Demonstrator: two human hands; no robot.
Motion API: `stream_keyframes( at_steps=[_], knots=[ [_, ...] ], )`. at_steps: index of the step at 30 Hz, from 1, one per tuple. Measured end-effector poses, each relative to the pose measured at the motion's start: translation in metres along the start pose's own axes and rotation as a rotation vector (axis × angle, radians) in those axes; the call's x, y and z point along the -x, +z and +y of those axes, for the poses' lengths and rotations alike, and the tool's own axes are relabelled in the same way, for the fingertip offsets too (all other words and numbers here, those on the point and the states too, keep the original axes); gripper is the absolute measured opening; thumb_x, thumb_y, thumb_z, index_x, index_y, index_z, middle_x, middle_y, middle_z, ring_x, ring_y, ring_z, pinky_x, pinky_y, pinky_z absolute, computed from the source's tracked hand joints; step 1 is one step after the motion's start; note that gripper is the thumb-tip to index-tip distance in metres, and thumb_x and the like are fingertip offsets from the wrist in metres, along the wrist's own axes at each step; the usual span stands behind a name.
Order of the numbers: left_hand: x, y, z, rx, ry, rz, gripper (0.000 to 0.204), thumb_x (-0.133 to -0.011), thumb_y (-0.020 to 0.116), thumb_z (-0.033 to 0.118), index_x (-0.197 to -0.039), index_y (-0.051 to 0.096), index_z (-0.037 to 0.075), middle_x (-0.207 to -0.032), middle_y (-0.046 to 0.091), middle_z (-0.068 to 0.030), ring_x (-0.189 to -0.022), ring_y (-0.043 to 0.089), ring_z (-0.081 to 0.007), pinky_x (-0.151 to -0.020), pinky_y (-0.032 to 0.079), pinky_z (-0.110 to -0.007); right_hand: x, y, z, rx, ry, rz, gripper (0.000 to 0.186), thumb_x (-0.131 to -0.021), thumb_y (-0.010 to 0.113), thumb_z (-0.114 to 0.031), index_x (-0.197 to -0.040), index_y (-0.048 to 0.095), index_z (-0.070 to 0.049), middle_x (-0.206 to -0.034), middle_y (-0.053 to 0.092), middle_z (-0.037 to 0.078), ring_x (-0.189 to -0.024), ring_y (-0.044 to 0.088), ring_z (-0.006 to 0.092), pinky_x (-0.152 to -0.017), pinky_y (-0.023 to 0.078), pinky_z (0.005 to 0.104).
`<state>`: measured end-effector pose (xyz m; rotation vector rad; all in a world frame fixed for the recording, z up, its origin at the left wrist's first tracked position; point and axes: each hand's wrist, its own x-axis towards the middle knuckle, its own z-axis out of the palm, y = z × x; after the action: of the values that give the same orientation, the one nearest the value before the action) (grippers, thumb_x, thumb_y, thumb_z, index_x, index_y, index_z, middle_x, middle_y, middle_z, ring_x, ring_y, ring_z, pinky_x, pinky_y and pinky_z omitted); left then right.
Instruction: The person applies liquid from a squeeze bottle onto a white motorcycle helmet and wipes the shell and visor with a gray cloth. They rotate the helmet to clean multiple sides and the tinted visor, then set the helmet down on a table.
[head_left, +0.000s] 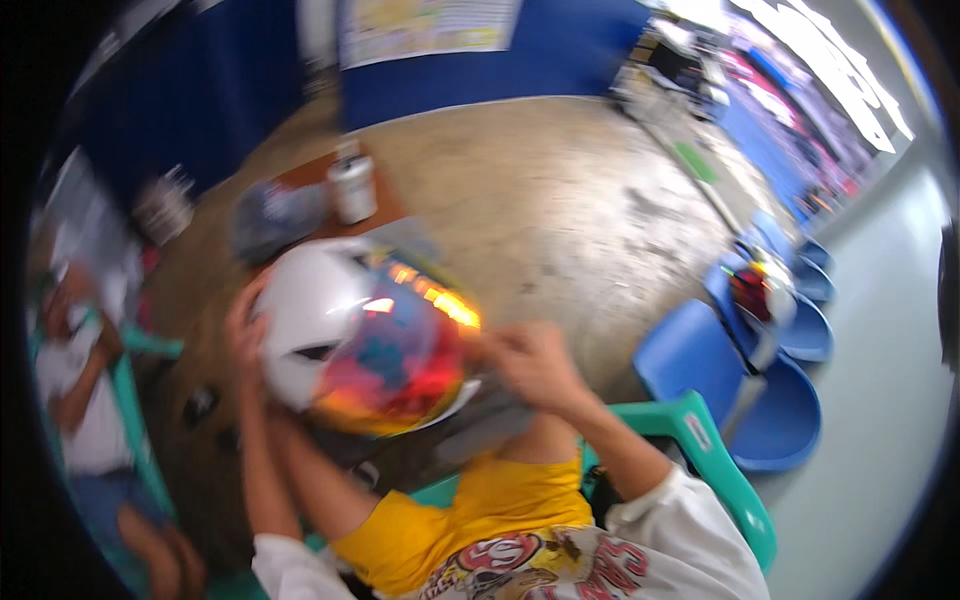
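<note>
A white full-face motorcycle helmet point(312, 310) with a shiny red, orange and blue mirrored visor point(395, 350) is above my lap, the visor turned to the right. My left hand point(246, 325) grips the helmet's left side, its fingers partly behind the shell. By the visor's right edge is my right hand point(535, 365), fingers curled together. Motion blurs it, and what it pinches, if anything, cannot be made out.
Ahead, a white bottle point(353, 188) and a grey bundle point(280, 215) rest on a low reddish-brown surface. I sit in a green plastic chair point(705, 440). Blue seats point(690, 350) stand at right, with another helmet point(765, 290) on them. Another person point(85, 400) sits at far left.
</note>
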<state>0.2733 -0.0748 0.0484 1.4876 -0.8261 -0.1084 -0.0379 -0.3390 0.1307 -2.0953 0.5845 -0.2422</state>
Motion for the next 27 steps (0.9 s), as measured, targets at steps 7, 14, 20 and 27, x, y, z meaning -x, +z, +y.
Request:
stream_keyframes(
  at_steps=[7, 14, 20, 27],
  knots=[
    [0.001, 0.003, 0.007, -0.023, 0.030, 0.029, 0.052, -0.088, 0.066, 0.025, -0.131, 0.067, -0.005, -0.137, 0.067, -0.0214, -0.131, 0.061, -0.0298, -0.116, 0.040, -0.038, 0.014, 0.014, 0.064, -0.437, 0.490, -0.125, 0.033, -0.108, 0.059, -0.023, -0.090, 0.074, 0.000, -0.078, 0.068, 0.001, -0.076, 0.058, 0.0095, -0.074, 0.048, 0.0281],
    [0.001, 0.005, 0.015, -0.021, 0.016, 0.035, 0.053, -0.087, 0.067, 0.027, -0.131, 0.069, -0.003, -0.139, 0.066, -0.0211, -0.129, 0.062, -0.0302, -0.114, 0.042, -0.038, 0.018, 0.043, 0.103, -0.417, 0.305, -0.053, 0.037, -0.109, 0.056, -0.023, -0.086, 0.069, 0.002, -0.080, 0.067, 0.000, -0.076, 0.055, 0.0078, -0.071, 0.044, 0.0275],
    [-0.002, 0.003, 0.011, -0.051, 0.008, -0.008, 0.063, -0.087, 0.062, 0.031, -0.138, 0.063, -0.006, -0.146, 0.061, -0.0225, -0.135, 0.058, -0.0306, -0.118, 0.037, -0.040, 0.015, 0.060, 0.109, 0.008, 0.182, 0.005, 0.036, -0.108, 0.059, -0.025, -0.087, 0.067, 0.003, -0.074, 0.063, 0.003, -0.074, 0.052, 0.0098, -0.069, 0.044, 0.0305],
    [0.001, 0.005, 0.008, -0.025, 0.002, 0.036, 0.055, -0.088, 0.063, 0.030, -0.134, 0.067, -0.001, -0.142, 0.064, -0.0206, -0.132, 0.061, -0.0303, -0.116, 0.040, -0.039, 0.027, 0.047, 0.097, -0.108, 0.307, 0.108, 0.025, -0.104, 0.063, -0.022, -0.097, 0.069, 0.001, -0.082, 0.067, 0.006, -0.077, 0.059, 0.0142, -0.072, 0.047, 0.0301]
  ],
)
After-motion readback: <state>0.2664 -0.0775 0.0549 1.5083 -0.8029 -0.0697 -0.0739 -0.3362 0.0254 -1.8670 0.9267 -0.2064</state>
